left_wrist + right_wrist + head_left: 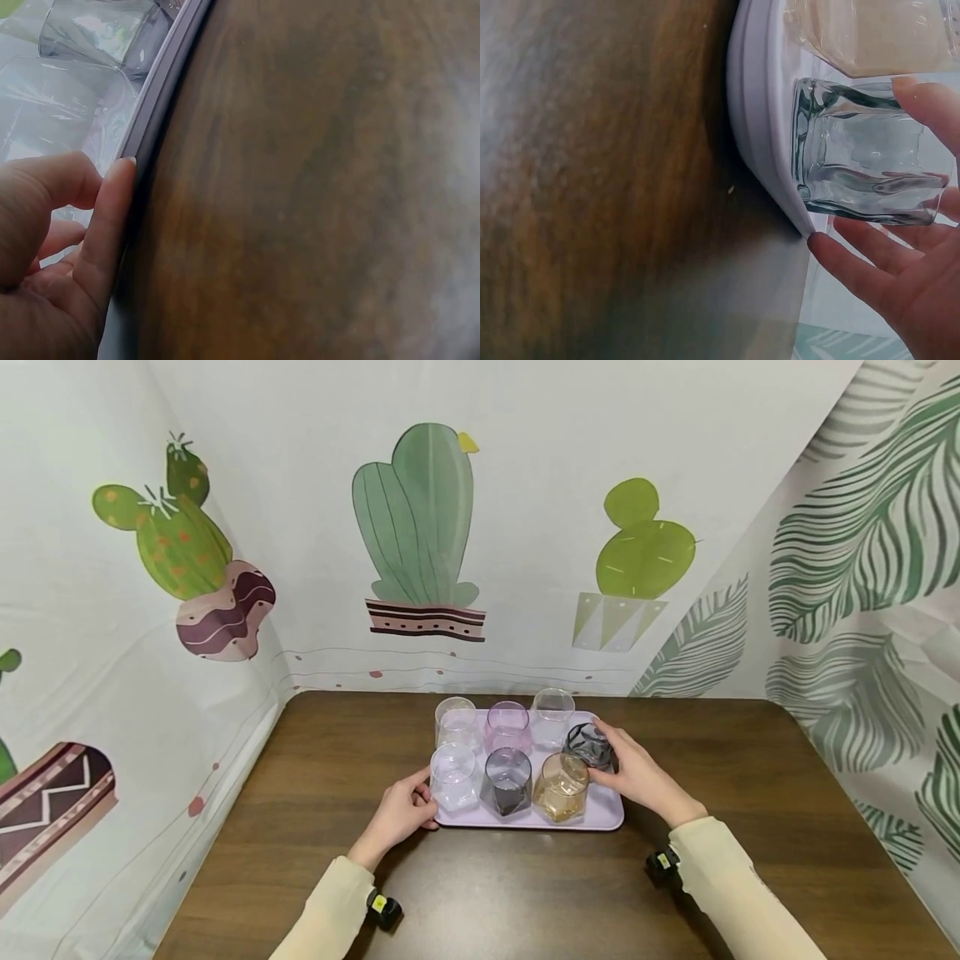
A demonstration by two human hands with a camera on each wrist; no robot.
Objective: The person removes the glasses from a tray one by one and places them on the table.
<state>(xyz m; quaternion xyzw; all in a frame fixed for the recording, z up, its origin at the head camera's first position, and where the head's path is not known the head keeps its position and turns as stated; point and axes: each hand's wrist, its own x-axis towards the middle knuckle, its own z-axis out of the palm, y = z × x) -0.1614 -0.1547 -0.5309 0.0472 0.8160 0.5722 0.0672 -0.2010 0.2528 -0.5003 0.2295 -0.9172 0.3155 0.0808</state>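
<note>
A pale lilac tray [603, 817] lies on the table and carries several drinking glasses. My right hand [637, 770] holds a smoky grey glass [587, 747] at the tray's right end, thumb at the front and fingers behind. In the right wrist view, this squarish glass [870, 154] stands on the tray, and one fingertip touches the tray rim [754, 97]. At the front left corner, my left hand [402, 812] grips the tray's edge with curled fingers, beside a clear faceted glass [454, 779]. The left wrist view shows a digit against the tray's rim [154, 105].
An amber glass [562, 793] and a dark grey glass [507, 787] stand in the front row. Behind them are a pink glass [507, 729] and two clear glasses, left [456, 727] and right [552, 722]. The brown wooden table [517, 893] meets a cactus-print cloth [525, 527] at the back.
</note>
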